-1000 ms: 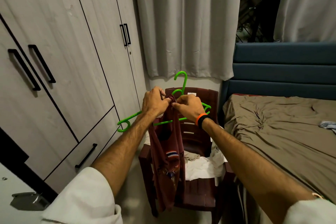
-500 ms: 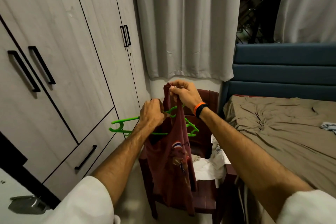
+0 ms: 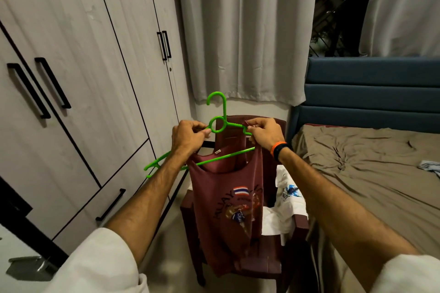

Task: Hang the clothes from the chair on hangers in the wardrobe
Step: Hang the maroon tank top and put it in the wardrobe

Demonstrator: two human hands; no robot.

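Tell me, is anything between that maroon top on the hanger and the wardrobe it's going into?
Yes: the wardrobe doors in view are shut, so they block the way in. Both hands are busy, the left hand and right hand gripping the maroon top and green hanger.

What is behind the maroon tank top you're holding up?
Behind the maroon tank top stands the dark red chair, with white clothes heaped on its seat to the right. The top covers most of the seat, so anything else there is hidden.

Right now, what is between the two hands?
In the head view, the green hanger's ring lies between the left hand and the right hand, above the maroon tank top.
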